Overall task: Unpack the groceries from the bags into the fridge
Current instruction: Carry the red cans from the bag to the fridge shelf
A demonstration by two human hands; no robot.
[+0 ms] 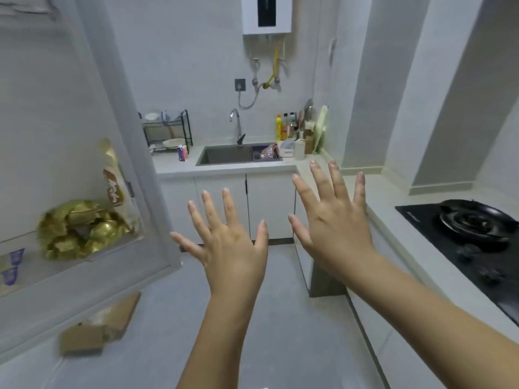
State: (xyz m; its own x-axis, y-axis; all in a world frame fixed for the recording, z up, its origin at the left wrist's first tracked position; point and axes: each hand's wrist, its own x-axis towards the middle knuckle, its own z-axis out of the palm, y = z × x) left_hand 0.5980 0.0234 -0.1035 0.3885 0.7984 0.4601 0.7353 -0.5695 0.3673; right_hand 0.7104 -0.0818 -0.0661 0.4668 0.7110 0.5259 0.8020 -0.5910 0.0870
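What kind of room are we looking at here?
Most likely a small home kitchen: a sink with a tap in the counter, a black gas hob with a pan on it, and an open fridge door holding gold-wrapped packets.

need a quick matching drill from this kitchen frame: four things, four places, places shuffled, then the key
Things:
1. crinkled gold foil bag
2. brown cardboard box
3. round black pan
4. yellow plastic bottle

Places:
a. on the black glass hob
b. on the grey floor
c. in the white fridge door shelf
d. on the pale counter, right of the steel sink

Pairs: 1-c, 2-b, 3-a, 4-d
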